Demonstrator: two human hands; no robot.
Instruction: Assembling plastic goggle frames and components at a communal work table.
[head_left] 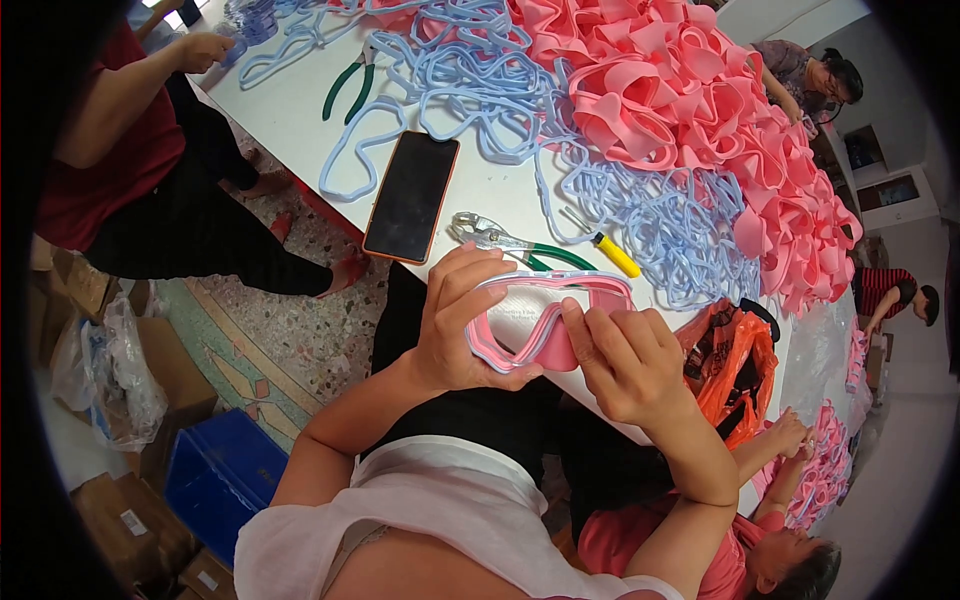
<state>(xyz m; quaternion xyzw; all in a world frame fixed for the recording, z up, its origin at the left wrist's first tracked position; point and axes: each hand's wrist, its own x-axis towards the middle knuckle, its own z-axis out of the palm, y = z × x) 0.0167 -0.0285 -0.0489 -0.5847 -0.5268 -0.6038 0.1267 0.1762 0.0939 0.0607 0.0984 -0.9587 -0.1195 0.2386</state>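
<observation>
In front of me, above the table's near edge, I hold a diving mask with a pink soft skirt, a light-blue frame and a clear lens bearing a small sticker. My left hand is wrapped round its left end, fingers over the top and thumb below. My right hand pinches the rim by the nose part with thumb and fingertips; its contact point is partly hidden. Just beyond the mask lie green-handled pliers. A yellow-handled screwdriver and a black-screened phone rest close by.
Light-blue frames, thinner blue rings and a big heap of pink skirts cover the table's far side. Another green-handled tool lies far left. An orange bag sits at right. Co-workers stand left and right; a blue bin is below left.
</observation>
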